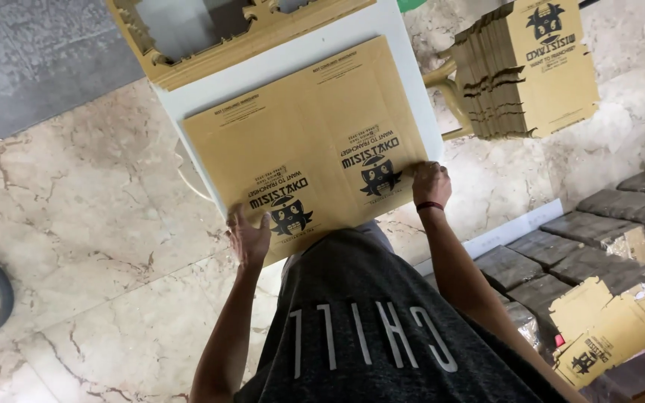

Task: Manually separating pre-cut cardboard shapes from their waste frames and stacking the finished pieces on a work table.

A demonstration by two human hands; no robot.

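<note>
While both palms press flat, fingers spread, the left hand [248, 237] and right hand [431, 183] hold down the printed cardboard sheet's [307, 142] near edge on the white table [322, 48].

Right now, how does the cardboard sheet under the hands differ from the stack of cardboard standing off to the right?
The flat sheet is one piece lying on the white table; the stack is many pieces, standing on edge. The left hand and right hand press the sheet's near edge; nothing touches the stack. Both are tan cardboard with a black printed figure.
</note>
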